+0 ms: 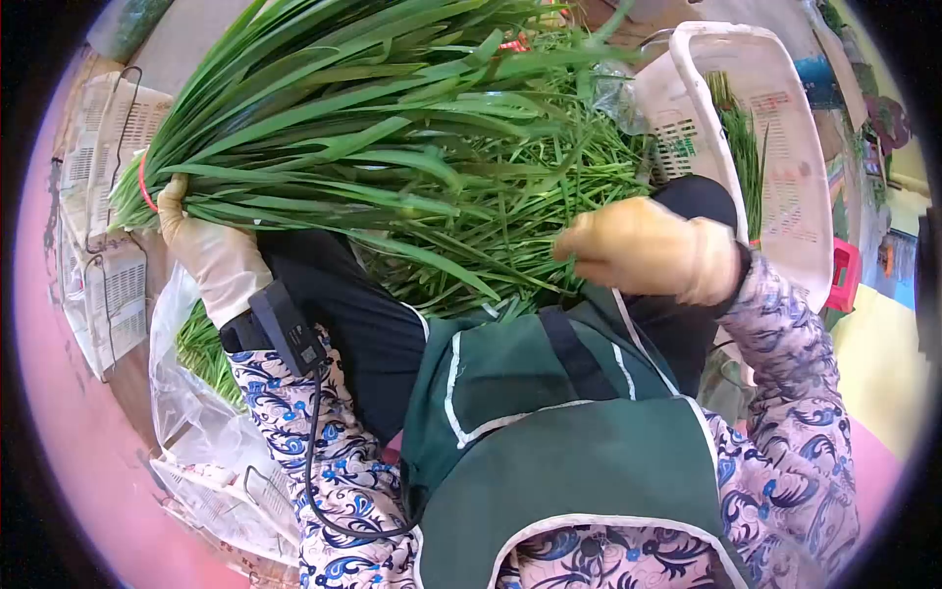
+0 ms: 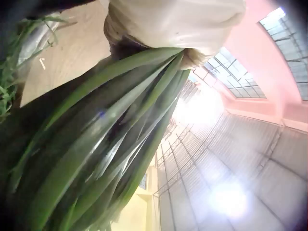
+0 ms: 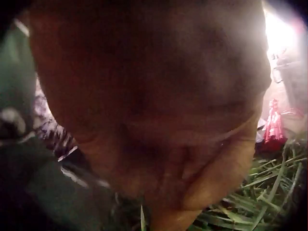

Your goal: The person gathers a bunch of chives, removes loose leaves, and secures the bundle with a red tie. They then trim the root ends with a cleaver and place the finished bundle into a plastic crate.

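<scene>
My left hand (image 1: 211,250), in a pale glove, grips a big bundle of garlic chives (image 1: 343,128) near its cut end. A red band (image 1: 147,182) circles the bundle beside the thumb. The long flat leaves fan out to the right in the head view; in the left wrist view, leaves (image 2: 115,130) spread below the glove. My right hand (image 1: 653,245), gloved and blurred, hovers near the right knee with fingers loosely bent. Below and beside it lies a heap of loose green leaves (image 1: 549,187). Its palm (image 3: 154,120) looks dark in the right wrist view, with nothing plainly held.
A white plastic basket (image 1: 702,98) holding more green bundles (image 1: 741,147) stands at the right. A clear plastic bag (image 1: 182,363) with greens lies at the left, near white crates (image 1: 113,294). A green apron (image 1: 559,432) covers the lap. A pink object (image 1: 842,275) sits beyond the basket.
</scene>
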`<action>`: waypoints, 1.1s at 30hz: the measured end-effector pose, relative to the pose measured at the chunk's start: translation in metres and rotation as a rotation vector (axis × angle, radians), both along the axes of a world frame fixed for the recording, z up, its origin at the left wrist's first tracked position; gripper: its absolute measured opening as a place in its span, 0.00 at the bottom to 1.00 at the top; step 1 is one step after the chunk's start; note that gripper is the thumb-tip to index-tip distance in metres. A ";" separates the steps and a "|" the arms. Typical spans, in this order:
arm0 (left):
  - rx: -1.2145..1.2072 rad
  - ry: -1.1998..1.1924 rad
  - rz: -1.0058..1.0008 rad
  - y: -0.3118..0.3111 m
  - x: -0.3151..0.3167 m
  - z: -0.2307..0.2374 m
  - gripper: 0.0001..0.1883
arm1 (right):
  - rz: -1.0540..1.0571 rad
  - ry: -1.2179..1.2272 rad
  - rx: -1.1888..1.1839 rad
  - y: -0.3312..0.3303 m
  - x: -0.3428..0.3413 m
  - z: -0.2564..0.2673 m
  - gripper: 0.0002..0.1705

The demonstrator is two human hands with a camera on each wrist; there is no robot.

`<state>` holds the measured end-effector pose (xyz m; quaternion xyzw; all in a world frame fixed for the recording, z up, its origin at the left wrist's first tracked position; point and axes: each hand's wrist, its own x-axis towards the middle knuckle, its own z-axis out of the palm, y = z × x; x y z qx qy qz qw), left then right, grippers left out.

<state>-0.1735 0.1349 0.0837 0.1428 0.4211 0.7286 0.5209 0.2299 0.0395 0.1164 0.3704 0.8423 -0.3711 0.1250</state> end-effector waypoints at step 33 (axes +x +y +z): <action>0.085 0.143 -0.225 0.001 0.041 0.012 0.19 | -0.454 0.482 0.364 0.092 -0.086 -0.007 0.38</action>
